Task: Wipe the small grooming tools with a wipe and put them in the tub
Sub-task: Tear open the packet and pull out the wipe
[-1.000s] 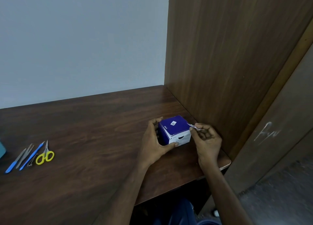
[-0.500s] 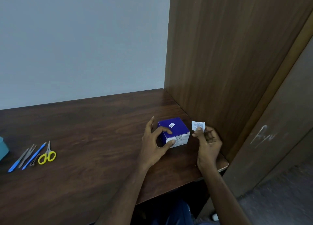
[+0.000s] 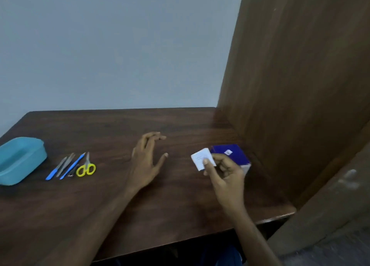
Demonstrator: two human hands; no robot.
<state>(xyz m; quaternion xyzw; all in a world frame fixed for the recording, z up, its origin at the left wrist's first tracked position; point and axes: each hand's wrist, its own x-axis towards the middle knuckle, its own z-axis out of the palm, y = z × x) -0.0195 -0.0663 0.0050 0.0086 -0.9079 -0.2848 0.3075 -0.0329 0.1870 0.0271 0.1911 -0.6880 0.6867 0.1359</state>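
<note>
My right hand (image 3: 224,171) pinches a small white wipe packet (image 3: 202,158) just left of the blue wipe box (image 3: 232,155) at the table's right. My left hand (image 3: 146,161) hovers open over the middle of the table, fingers spread, holding nothing. Far left stands the teal tub (image 3: 22,159). Beside it lie the grooming tools: yellow-handled scissors (image 3: 86,168), two blue-handled tools (image 3: 70,167), a grey file (image 3: 65,164) and a small dark clipper (image 3: 71,172).
The dark wooden table (image 3: 140,205) meets a grey wall at the back and a tall wooden panel (image 3: 300,85) on the right. The table's front edge runs diagonally at lower right.
My left hand has let go of the blue box and moved left, opening. My right hand has carried the wipe packet away from the box. The view has swung left, showing the tub.
</note>
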